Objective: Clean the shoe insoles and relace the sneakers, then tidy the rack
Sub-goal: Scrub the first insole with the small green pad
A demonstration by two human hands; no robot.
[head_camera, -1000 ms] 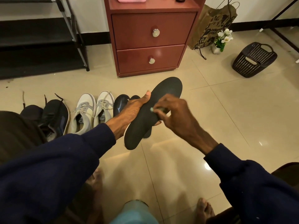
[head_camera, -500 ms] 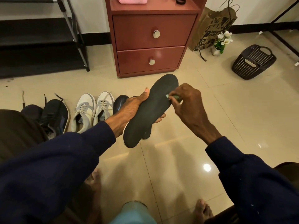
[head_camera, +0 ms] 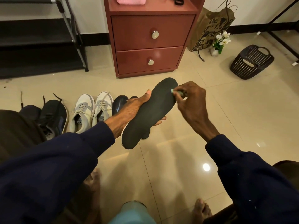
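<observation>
Insole (head_camera: 150, 113) first: I have it off the floor (head_camera: 226, 126), held in the air in front of the red drawer cabinet (head_camera: 150, 42), black face turned up toward the head camera. Its long axis runs on a diagonal, heel end low at the near left and toe end at the far right.

My left hand (head_camera: 134, 109) grips it around the middle from the left, thumb on the upper edge and fingertips showing under the opposite edge. My right hand (head_camera: 191, 101) sits at the toe end, fingers curled in a pinch on a pale green scrubber (head_camera: 175, 92); I can't tell whether it is a brush or a cloth. Its tip touches the insole near the right edge of the toe.

Nearly all of the length therefore lies to the near left of the working hand. I judge the next stroke should follow the axis toward the heel, with the left hand bracing.

Toward the floor's left side, white sneakers (head_camera: 92, 110) stand beside dark sneakers (head_camera: 51, 117), laces loose. Behind them, the rack (head_camera: 40, 38) stands at the far left.
</observation>
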